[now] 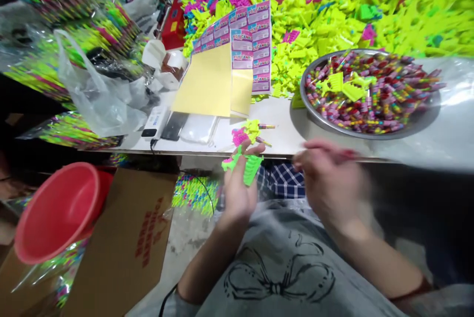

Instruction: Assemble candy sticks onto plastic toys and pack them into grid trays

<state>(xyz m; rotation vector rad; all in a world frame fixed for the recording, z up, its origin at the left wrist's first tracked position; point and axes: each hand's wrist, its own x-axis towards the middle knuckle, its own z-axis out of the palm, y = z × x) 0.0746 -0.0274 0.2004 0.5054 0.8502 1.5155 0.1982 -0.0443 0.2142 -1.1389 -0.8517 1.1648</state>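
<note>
My left hand [240,193] is closed around a bright green plastic toy piece [253,169] with a ridged part, just in front of the table edge. Beyond its fingertips, a pink toy piece [240,136] and a yellow toy piece [252,129] lie on the table, with small candy-filled tubes [266,126] beside them. To the right, my right hand [326,178] is smeared by motion, its fingers drawn together. A slim red thing [347,154] shows at this hand, too blurred to name. The metal bowl [309,104] of candy tubes [388,95] stands beyond it, with yellow toy pieces [344,85] on top.
A big heap of yellow toy pieces [326,20] covers the table's back. Label sheets [261,50] printed "TOY CANDY" stand before it. A plastic bag [99,95] and packed bundles are at left. Below are a red basin [59,213] and a cardboard box [126,238].
</note>
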